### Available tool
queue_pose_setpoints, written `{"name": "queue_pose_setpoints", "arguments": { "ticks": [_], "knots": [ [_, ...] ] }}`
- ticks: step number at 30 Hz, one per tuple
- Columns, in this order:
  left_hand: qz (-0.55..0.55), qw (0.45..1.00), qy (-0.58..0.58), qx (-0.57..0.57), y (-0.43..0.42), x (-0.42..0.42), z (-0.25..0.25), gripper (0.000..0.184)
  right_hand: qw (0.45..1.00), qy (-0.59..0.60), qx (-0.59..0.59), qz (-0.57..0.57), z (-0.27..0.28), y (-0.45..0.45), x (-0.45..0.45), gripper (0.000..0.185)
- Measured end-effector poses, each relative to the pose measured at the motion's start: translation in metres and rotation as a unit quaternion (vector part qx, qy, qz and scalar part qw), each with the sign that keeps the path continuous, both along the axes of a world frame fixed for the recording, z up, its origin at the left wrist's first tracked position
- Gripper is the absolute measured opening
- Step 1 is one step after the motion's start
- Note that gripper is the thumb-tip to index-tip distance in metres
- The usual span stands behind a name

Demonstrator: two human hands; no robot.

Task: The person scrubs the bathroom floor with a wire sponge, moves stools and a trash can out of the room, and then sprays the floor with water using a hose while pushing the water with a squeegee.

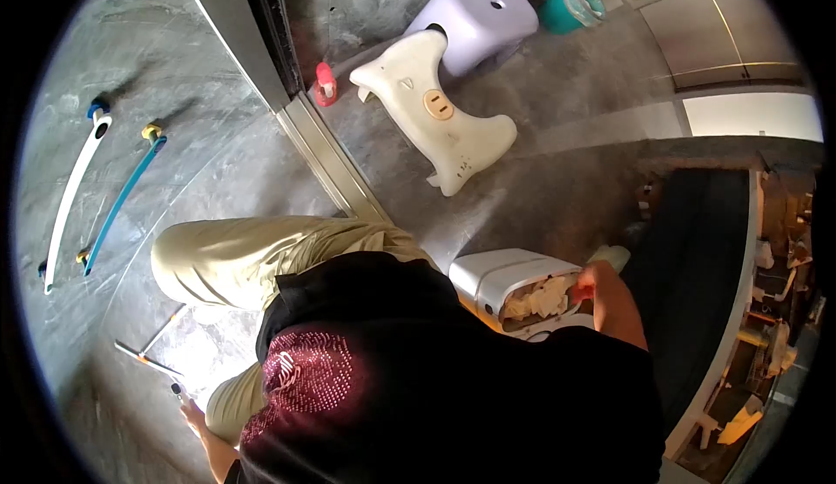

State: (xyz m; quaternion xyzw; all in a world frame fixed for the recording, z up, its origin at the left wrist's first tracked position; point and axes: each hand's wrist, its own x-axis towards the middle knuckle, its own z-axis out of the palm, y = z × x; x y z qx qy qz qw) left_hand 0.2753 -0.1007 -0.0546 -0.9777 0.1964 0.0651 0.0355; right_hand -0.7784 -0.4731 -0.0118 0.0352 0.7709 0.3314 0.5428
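At the lower left, my left hand [193, 416] is closed around a slim handle with a dark end [177, 389]. Just beyond it on the floor lies a thin, pale, branching rod [157, 365] with an orange joint; I cannot tell whether it is joined to the handle. My right hand [594, 280] is at the opening of a white bin [492, 271], its fingers curled down by the rim and partly hidden. Crumpled pale paper [542, 299] fills the bin. A pale greenish, translucent thing [613, 258] shows behind that hand.
A cream footstool [418, 105], a lilac stool [479, 18], a teal bucket [562, 14] and a red object [325, 85] stand ahead. A metal door track [335, 162] crosses the floor. White [77, 192] and blue [126, 201] bars are at left; a cluttered shelf [766, 310] is at right.
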Motion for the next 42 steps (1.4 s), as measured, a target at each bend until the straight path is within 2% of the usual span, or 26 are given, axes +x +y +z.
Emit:
{"name": "queue_pose_setpoints", "arguments": {
  "ticks": [7, 8, 9, 11, 13, 15, 18, 19, 20, 23, 25, 27, 28, 29, 31, 32, 34, 36, 37, 38, 39, 40, 41, 42],
  "knots": [
    [0.010, 0.999, -0.023, -0.030, 0.041, 0.031, -0.019, 0.039, 0.973, -0.015, -0.039, 0.225, 0.034, -0.017, 0.011, 0.022],
    [0.034, 0.999, 0.006, -0.017, 0.037, 0.029, -0.011, 0.039, 0.968, -0.013, -0.051, 0.247, 0.038, -0.021, 0.016, 0.022],
    [0.058, 0.998, 0.034, -0.002, 0.029, 0.026, -0.001, 0.038, 0.962, -0.010, -0.066, 0.264, 0.043, -0.022, 0.019, 0.021],
    [0.050, 0.998, 0.016, 0.015, 0.053, 0.046, -0.026, 0.035, 0.956, -0.001, -0.100, 0.275, 0.051, -0.022, 0.031, 0.020],
    [0.050, 0.997, 0.041, -0.034, 0.071, 0.060, -0.037, 0.034, 0.955, 0.008, -0.134, 0.264, 0.057, -0.020, 0.042, 0.019],
    [0.054, 0.996, 0.026, -0.073, 0.067, 0.060, -0.034, 0.032, 0.962, 0.021, -0.176, 0.206, 0.062, -0.015, 0.057, 0.019],
    [0.042, 0.998, 0.012, -0.055, 0.061, 0.051, -0.032, 0.034, 0.968, 0.035, -0.237, 0.075, 0.068, 0.003, 0.073, 0.019],
    [0.084, 0.994, 0.048, -0.053, 0.055, 0.052, -0.029, 0.035, 0.966, 0.039, -0.255, 0.025, 0.069, 0.010, 0.078, 0.019],
    [0.072, 0.997, 0.019, -0.028, 0.056, 0.044, -0.022, 0.037, 0.961, 0.041, -0.270, -0.028, 0.070, 0.017, 0.080, 0.019],
    [0.085, 0.994, 0.045, -0.059, 0.056, 0.028, -0.020, 0.038, 0.933, 0.051, -0.302, -0.190, 0.075, 0.036, 0.084, 0.020],
    [0.120, 0.991, 0.050, -0.004, 0.062, 0.009, -0.015, 0.040, 0.907, 0.054, -0.313, -0.277, 0.073, 0.042, 0.090, 0.021],
    [0.122, 0.992, 0.042, -0.005, 0.067, 0.010, -0.012, 0.042, 0.895, 0.047, -0.319, -0.309, 0.059, 0.050, 0.099, 0.022],
    [0.121, 0.992, 0.037, -0.004, 0.067, 0.010, -0.008, 0.043, 0.897, 0.041, -0.325, -0.298, 0.049, 0.055, 0.100, 0.023],
    [0.122, 0.991, 0.045, -0.025, 0.064, 0.014, -0.002, 0.047, 0.909, 0.015, -0.336, -0.245, 0.024, 0.071, 0.090, 0.032],
    [0.095, 0.995, 0.013, -0.042, 0.074, 0.042, -0.023, 0.050, 0.923, -0.028, -0.359, -0.134, -0.020, 0.101, 0.075, 0.052],
    [0.065, 0.996, -0.016, -0.056, 0.085, 0.058, -0.034, 0.052, 0.925, -0.040, -0.363, -0.105, -0.034, 0.113, 0.071, 0.050],
    [0.132, 0.989, 0.062, -0.007, 0.040, 0.023, 0.021, 0.054, 0.930, -0.055, -0.351, -0.095, -0.034, 0.102, 0.093, 0.047],
    [0.117, 0.993, 0.008, -0.011, 0.087, 0.034, -0.002, 0.050, 0.935, -0.080, -0.338, -0.073, -0.034, 0.082, 0.129, 0.045],
    [0.046, 0.995, -0.033, -0.086, 0.103, 0.036, -0.012, 0.046, 0.937, -0.095, -0.332, -0.057, -0.035, 0.070, 0.149, 0.043],
    [0.097, 0.990, -0.042, -0.091, 0.083, 0.028, -0.004, 0.043, 0.937, -0.113, -0.327, -0.039, -0.039, 0.058, 0.169, 0.042],
    [0.247, 0.834, 0.166, -0.465, 0.156, 0.073, -0.062, 0.044, 0.940, -0.133, -0.315, -0.006, -0.044, 0.043, 0.190, 0.040],
    [0.293, 0.758, 0.188, -0.552, 0.172, 0.078, -0.061, 0.033, 0.940, -0.153, -0.304, 0.030, -0.049, 0.031, 0.211, 0.039],
    [0.243, 0.791, 0.126, -0.548, 0.173, 0.071, -0.059, 0.032, 0.938, -0.173, -0.290, 0.073, -0.051, 0.018, 0.232, 0.038],
    [0.147, 0.882, 0.002, -0.449, 0.172, 0.059, -0.055, 0.033, 0.935, -0.190, -0.275, 0.117, -0.052, 0.008, 0.251, 0.037]
  ]
}}
